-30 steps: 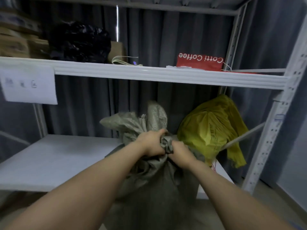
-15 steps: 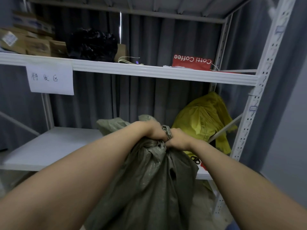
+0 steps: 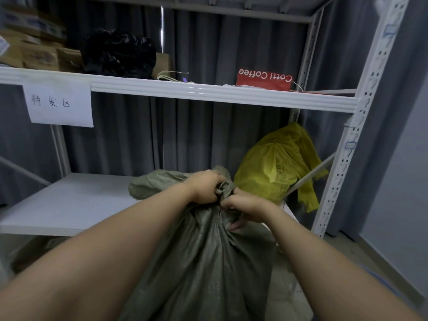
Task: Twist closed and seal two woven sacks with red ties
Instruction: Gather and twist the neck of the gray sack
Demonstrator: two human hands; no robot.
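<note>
**Both fists on the neck of the grey-green sack**

Grips the bunched, twisted neck of a grey-green woven plastic sack (image 3: 208,262) with two bare hands; closes the left hand (image 3: 205,186) tight round the neck from the left, fingers wrapped fully over the cloth; sets the right hand (image 3: 245,205) against it from the right and slightly nearer, fingers curled hard into the gathered folds just below the twist, knuckles of the two hands almost touching.

Holds the sack at near centre, in front of the lower white shelf board (image 3: 69,200); body running down past the bottom edge of the view, so no telling what its base rests on; loose top flap spilling left behind the left wrist, over the board.

Just right of the hands and farther off, a yellow woven sack (image 3: 275,165), slumped at the right end of the lower board; top crumpled, one flap hanging down on its right; a white diagonal brace (image 3: 310,176) crossing in front of it; near it on the right, a white perforated upright post (image 3: 361,126).

On the upper white shelf (image 3: 208,95), from left to right: brown cardboard boxes (image 3: 34,54); a crumpled black plastic bag (image 3: 118,54); a red paper bag (image 3: 264,79) printed "Cotti Coffee" upside down.

Hanging from that shelf's front edge at the left, a white paper label (image 3: 60,105) with three handwritten characters; behind the rack, a grey pleated curtain (image 3: 208,135).
</note>
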